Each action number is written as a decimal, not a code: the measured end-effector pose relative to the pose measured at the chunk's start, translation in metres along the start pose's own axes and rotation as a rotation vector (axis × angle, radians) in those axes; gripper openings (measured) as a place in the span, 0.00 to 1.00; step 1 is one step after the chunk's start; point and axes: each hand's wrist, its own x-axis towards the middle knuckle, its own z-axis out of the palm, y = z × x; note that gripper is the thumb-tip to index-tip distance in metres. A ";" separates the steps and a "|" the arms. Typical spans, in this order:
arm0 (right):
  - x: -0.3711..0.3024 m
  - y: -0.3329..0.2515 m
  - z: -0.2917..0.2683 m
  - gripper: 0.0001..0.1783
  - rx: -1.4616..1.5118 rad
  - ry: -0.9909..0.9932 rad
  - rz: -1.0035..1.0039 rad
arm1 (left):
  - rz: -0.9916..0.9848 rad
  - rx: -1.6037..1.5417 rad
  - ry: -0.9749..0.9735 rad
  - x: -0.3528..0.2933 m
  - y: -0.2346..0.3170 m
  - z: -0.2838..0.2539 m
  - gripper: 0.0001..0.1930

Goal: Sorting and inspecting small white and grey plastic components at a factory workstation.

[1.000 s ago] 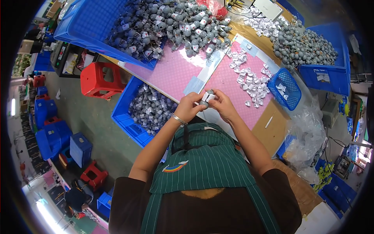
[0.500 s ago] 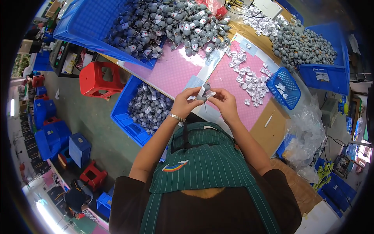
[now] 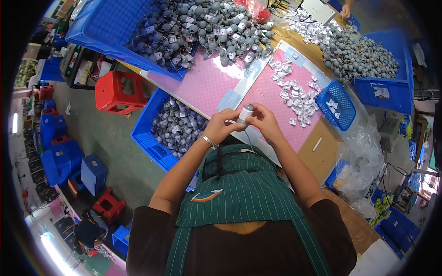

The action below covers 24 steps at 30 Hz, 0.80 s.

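Over the table's near edge I hold a small grey rounded part with a white sleeve or label around its middle and a thin grey cord hanging down. My left hand pinches its lower left side between thumb and fingers. On the other side, my right hand is closed on it with thumb and forefinger. White curled label pieces lie scattered on the pink mat beyond my right hand. Beside my left forearm, a blue crate holds many grey-and-white parts.
A large blue crate spills labelled grey parts across the far table. Plain grey parts heap by another blue crate at far right. A small blue basket, white pen and red stool stand around. Another person's hand shows far right.
The white piece, loose and tilted on the grey part before, now sits smoothly around it. My fingers have shifted on the part. Another person's hand has appeared at the far right.
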 end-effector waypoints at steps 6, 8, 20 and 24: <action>0.001 0.039 0.015 0.18 -0.057 0.047 0.044 | -0.032 0.144 -0.010 -0.001 -0.019 -0.008 0.22; 0.007 0.060 0.012 0.22 -0.255 0.041 0.108 | -0.051 0.135 -0.025 0.000 -0.040 -0.017 0.22; -0.001 0.088 -0.107 0.18 -0.565 0.313 0.070 | -0.146 1.064 0.506 -0.009 -0.065 -0.164 0.23; 0.001 0.078 -0.131 0.17 -0.631 0.409 0.146 | 0.176 1.164 0.710 0.066 -0.049 -0.175 0.33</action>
